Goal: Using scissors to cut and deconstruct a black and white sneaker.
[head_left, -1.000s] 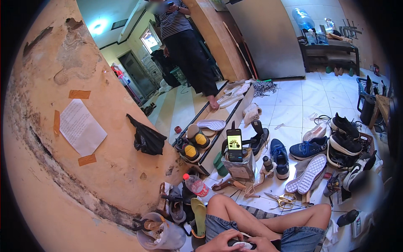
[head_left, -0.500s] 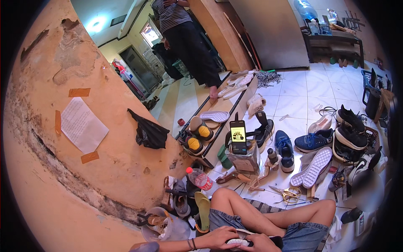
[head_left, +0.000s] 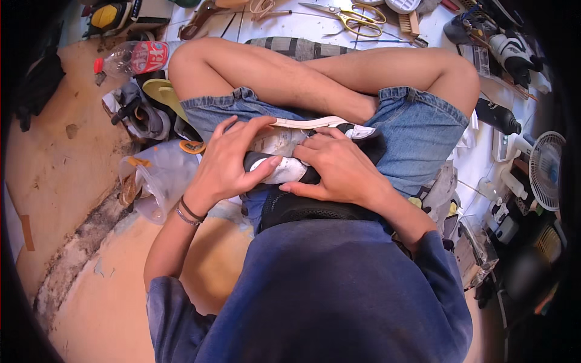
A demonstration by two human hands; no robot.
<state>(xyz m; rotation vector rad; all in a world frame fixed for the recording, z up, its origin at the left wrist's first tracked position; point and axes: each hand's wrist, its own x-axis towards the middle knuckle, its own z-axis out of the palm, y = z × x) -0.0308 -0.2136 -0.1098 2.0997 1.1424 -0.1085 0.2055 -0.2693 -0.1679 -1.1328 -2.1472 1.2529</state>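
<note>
A black and white shoe (head_left: 289, 171) lies across my lap, its worn, whitish inside or underside showing between my hands. Along its far side runs a pale rim strip (head_left: 308, 123). My left hand (head_left: 233, 151) grips the shoe's left end, thumb on the white near part and fingers at the far rim. Over the right part lies my right hand (head_left: 340, 164), its fingers curled onto the shoe and its thumb along the near black side. My palms and fingers hide much of the shoe.
Left of my crossed legs are a plastic bottle (head_left: 142, 57), a grey shoe (head_left: 148, 120) and a translucent bucket (head_left: 160, 178). Yellow-handled scissors (head_left: 357, 19) and a wooden brush (head_left: 410, 24) lie beyond my legs. A white fan (head_left: 548, 169) stands at the right.
My view has tilted down, so the shoe and both hands now show mid-picture. The standing person and the phone have left the picture. My hands still hold the shoe.
</note>
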